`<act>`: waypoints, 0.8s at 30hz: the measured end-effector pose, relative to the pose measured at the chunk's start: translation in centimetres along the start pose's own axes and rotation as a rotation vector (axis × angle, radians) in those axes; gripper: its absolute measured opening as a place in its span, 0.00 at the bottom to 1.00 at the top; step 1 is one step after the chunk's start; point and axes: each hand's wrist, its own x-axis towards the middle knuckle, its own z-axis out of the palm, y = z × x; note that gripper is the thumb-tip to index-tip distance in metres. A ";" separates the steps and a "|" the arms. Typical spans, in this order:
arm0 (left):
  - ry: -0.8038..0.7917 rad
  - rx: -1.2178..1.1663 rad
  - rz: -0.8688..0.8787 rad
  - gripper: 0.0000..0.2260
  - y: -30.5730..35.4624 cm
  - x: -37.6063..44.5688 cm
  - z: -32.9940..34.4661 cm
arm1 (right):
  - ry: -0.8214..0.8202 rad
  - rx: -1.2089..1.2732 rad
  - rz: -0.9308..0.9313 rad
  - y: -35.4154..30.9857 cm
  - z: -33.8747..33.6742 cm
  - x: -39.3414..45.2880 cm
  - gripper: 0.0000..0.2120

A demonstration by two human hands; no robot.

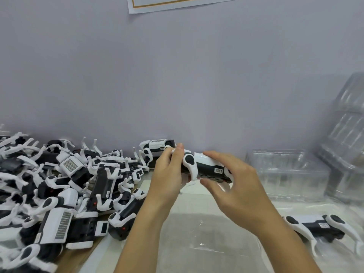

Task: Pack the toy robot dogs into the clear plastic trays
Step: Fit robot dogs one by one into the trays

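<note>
Head view: both hands hold one toy dog (204,168) in the air above the table (189,203), near the back wall. The left hand (169,172) grips its front end, fingers curled round it. The right hand (234,180) clamps the rear, thumb beneath and fingers over the top, likely to fold the white legs flat so the body fits a tray. A pile of unpacked dogs (65,190) lies at left, within easy reach. A clear tray (206,239) lies right under the arms. Another dog (319,227) already lies at right. Stacked empty trays (287,170) wait behind it.
</note>
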 end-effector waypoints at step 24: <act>0.000 0.461 -0.237 0.18 -4.8 -3.6 -5.1 | 0.195 0.149 0.398 1.8 0.8 -0.2 0.11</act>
